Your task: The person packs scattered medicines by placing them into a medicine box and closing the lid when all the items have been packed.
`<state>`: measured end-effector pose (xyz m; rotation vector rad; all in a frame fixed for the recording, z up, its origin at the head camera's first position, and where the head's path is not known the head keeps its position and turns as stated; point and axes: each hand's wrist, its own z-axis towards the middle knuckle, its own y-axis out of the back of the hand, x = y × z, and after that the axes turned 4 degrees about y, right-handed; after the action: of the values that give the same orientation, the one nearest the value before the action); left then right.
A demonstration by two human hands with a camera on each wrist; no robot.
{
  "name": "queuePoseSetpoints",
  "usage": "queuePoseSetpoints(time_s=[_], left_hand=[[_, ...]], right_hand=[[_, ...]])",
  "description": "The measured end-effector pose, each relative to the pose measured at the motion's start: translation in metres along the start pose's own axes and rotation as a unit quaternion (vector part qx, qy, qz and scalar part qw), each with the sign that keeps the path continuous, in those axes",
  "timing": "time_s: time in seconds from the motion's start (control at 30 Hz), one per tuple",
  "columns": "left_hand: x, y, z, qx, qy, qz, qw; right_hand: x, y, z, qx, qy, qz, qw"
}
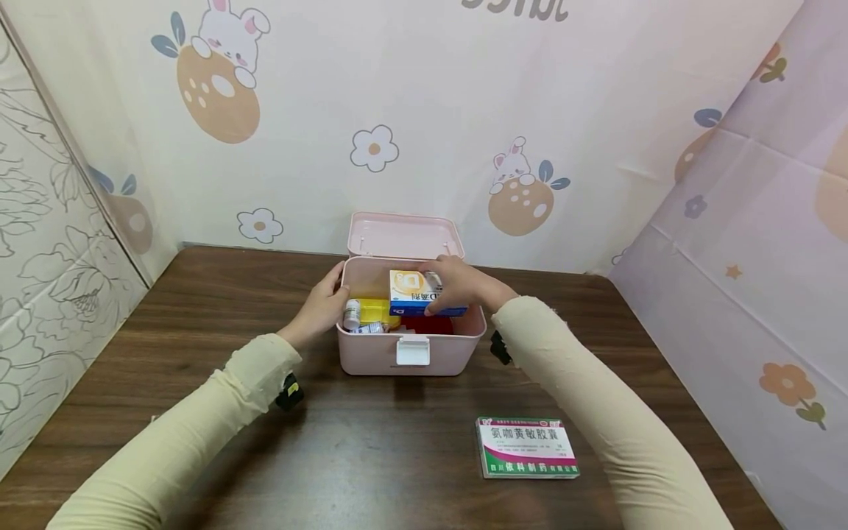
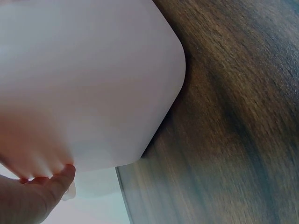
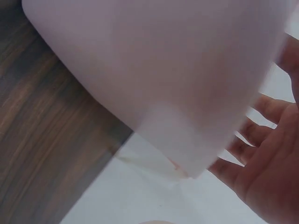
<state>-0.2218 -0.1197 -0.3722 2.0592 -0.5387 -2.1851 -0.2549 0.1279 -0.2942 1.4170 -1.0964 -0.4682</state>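
Note:
A pink storage box [image 1: 371, 355] stands on the table with its lid [image 1: 405, 234] swung up at the back. My left hand [image 1: 321, 308] grips its left rim; in the left wrist view, fingertips [image 2: 65, 173] touch the wall's edge. Over the box's right half, my right hand [image 1: 457, 283] holds a white, yellow and blue medicine box [image 1: 407, 294], tilted within the opening. The right wrist view shows the fingers [image 3: 254, 133] past the pink wall, which hides what they hold. Inside lie a small white bottle [image 1: 352, 315], a yellow item [image 1: 375, 309] and something red [image 1: 427, 324].
A green, white and magenta capsule carton [image 1: 527, 449] lies flat on the brown wooden table [image 1: 371, 456], near the right forearm. A white latch [image 1: 413, 351] hangs on the pink box's front. Patterned cloth [image 1: 437, 96] rises behind the table and along both sides.

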Motion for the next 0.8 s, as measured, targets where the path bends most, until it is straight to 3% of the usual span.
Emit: queuePoseSetpoints(time_s=[0.23,0.6,0.8], left_hand=[[0.001,-0.001,0.001,-0.001,-0.003,-0.002,1.0],[-0.001,-0.001,0.0,-0.003,-0.001,-0.001,1.0],[0.0,-0.001,0.001,-0.007,-0.003,0.002,1.0]], right_hand=[[-0.007,-0.007,0.004,0.009,0.002,-0.007,0.9999],[-0.011,-0.016,0.009,0.032,-0.014,-0.066,0.9972],[-0.012,-0.019,0.013,0.038,-0.021,-0.064,0.997]])
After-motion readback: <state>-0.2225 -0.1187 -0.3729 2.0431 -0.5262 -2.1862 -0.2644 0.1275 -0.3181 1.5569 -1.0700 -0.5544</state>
